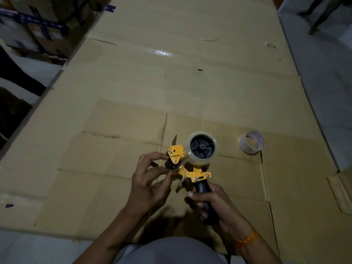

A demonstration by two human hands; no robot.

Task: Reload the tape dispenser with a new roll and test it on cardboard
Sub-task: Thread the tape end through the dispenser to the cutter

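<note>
Your right hand (211, 201) is wrapped tight around the black handle of the yellow tape dispenser (192, 162), holding it up over the flattened cardboard (171, 82). A clear roll of tape (202, 147) sits on the dispenser's black hub, at the far right of the tool. Your left hand (150, 180) is at the dispenser's front roller, thumb and forefinger pinched close together there; whether they grip the tape end, you cannot tell from here. To the right, well apart from the tool, an almost bare tape core (251, 142) lies on the cardboard. Stacked boxes (34, 25) stand far left.
</note>
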